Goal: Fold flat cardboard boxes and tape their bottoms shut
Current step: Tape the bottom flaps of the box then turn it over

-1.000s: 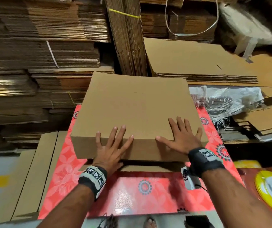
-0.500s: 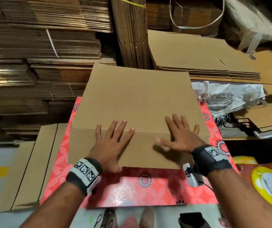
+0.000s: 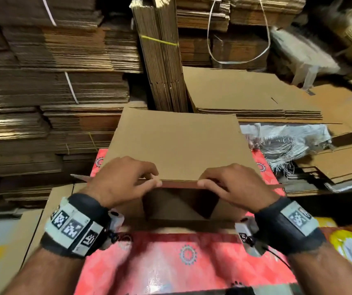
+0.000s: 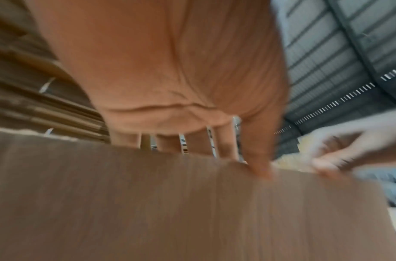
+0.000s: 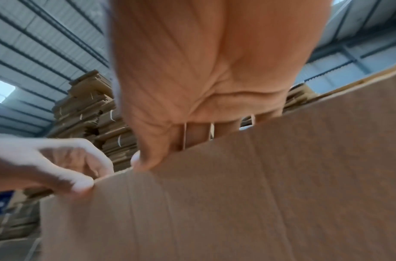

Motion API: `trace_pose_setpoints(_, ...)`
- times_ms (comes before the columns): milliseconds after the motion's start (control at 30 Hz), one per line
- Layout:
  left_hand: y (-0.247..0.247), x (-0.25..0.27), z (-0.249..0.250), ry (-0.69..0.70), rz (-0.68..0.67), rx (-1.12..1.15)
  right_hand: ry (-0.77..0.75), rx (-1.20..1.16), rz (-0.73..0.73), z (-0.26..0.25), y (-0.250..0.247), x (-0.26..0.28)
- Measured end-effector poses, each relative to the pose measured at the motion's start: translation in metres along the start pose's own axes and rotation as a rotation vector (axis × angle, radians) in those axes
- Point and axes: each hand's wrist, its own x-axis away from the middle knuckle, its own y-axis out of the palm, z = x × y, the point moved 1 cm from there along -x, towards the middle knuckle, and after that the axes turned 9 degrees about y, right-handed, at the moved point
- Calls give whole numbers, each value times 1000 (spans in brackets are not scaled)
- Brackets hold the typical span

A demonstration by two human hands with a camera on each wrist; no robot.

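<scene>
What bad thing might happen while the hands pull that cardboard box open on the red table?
The left hand and right hand pinch only the near edge of the box, so that thin edge might bend or slip out. The box's far end sits close to the cardboard stack standing behind it, so opening it up might bump that stack. The pictures are blurry, which suggests fast movement; a sharp cardboard edge could scrape a finger.
</scene>
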Motion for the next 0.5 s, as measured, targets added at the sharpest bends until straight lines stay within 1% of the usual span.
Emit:
trace_pose_setpoints(67,5,-12,3,-29,216,-209,91,74,115,4,-11,-20)
trace_pose_setpoints(100,12,-17,4,-46,321,-253,136,103,171,4,-11,-32)
trace_pose_setpoints(133,20,-23,5,-72,390,-262,182,108,210,4,-9,-43)
trace_pose_setpoints(167,30,-28,5,-102,390,-257,224,87,238,5,-3,-54)
trace_pose_setpoints(200,43,-32,6,-118,341,-247,263,42,259,7,5,-65)
trace_pose_setpoints(267,72,-38,9,-85,235,-249,313,-51,304,9,24,-81)
trace_pose_setpoints(333,98,-39,10,-72,114,-229,324,-42,305,10,43,-91)
trace_pose_setpoints(400,108,-42,4,-124,-5,-204,298,-5,214,14,60,-92)
trace_pose_setpoints(500,100,-54,-5,-167,-177,-148,216,-54,75,27,87,-76)
